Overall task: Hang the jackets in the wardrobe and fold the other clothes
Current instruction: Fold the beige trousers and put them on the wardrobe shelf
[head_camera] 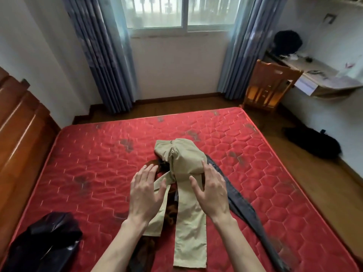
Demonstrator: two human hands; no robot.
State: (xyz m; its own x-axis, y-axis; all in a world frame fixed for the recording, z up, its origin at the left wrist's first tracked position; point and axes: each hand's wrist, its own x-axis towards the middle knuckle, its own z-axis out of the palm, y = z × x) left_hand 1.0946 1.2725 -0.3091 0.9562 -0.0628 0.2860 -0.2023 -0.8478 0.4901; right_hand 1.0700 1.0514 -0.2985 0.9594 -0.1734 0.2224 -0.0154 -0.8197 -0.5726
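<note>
Two bare hands reach out over a pile of clothes in the middle of the frame. Both are spread flat with fingers straight and apart, gripping nothing: the left hand [146,190] sits over a strap of the tan trousers [184,185], and the right hand [211,188] is at the bunched top of the same trousers, fingertips by the fold; whether either palm presses on the cloth cannot be told. The trousers lie on a red quilted mattress [98,154], their legs running down toward the lower middle of the frame, the waist end heaped up toward the centre. Under them shows a brown garment [170,213], and a dark grey garment [241,205] stretches from beside the right hand to the lower right. A shiny black jacket [49,240] lies crumpled at the lower left of the mattress. At the upper right stands a wooden chair [269,87]; blue curtains [102,46] frame the window at the top
</note>
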